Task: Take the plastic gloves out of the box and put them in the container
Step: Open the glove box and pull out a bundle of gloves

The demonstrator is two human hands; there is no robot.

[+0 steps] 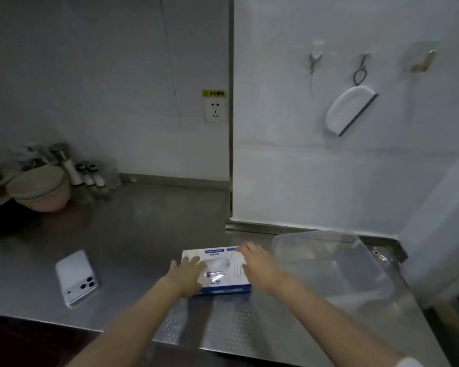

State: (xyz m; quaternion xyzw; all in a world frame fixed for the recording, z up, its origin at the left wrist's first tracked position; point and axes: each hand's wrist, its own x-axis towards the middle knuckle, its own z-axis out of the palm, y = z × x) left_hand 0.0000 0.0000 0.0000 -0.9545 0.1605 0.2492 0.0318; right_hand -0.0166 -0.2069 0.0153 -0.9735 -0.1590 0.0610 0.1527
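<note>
Head view, barely started. Lays the left hand (187,274) flat on the left half of the box (219,280), fingers straight, gripping nothing; spreads the right hand (260,266) loosely over the box's right edge, likewise holding nothing, though cannot tell whether touching. Has no plastic gloves out yet: presumably all inside the box between the hands, with pulling and transferring left to do. Finds the clear container (329,266) just right of the right hand, seemingly without gloves. Works on a steel counter (143,242), with a phone (76,278) left of the left hand, bowls (41,189) far beyond it, and a wall socket (215,109) ahead.
</note>
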